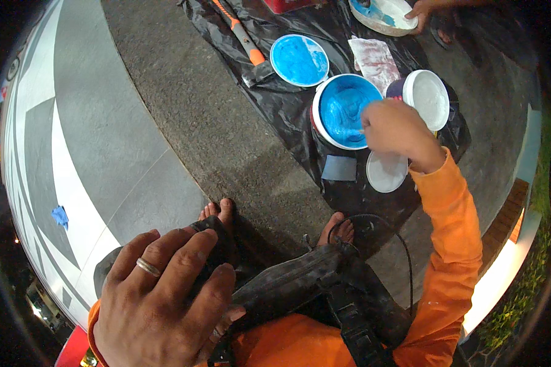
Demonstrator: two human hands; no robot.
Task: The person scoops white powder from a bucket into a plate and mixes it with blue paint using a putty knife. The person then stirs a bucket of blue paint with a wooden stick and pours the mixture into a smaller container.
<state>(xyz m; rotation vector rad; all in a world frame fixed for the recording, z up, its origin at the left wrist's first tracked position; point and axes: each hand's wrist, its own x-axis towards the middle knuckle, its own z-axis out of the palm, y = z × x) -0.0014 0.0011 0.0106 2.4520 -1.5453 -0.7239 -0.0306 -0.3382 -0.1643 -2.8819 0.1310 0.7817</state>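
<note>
My right hand (400, 129) is closed over the right edge of an uncovered bucket (316, 120). Bright blue paint (344, 105) inside it shows swirl marks. Something pale meets the paint by my fingertips, but my fingers hide what they hold. Just right of that hand stands a second bucket (428, 96) with whitish contents, and a white lid (386, 174) lies below the hand. My left hand (165, 293), with a ring on one finger, rests over my left knee, fingers spread and holding nothing.
Black plastic sheeting (291, 137) lies under the buckets, a blue-smeared lid (299, 59), a blue-grey square pad (338, 168), a stained cloth (375, 63) and an orange-and-grey-handled tool (245, 41). Another person's hand (420, 14) grips a white basin (389, 25). A blue scrap (60, 216) lies left.
</note>
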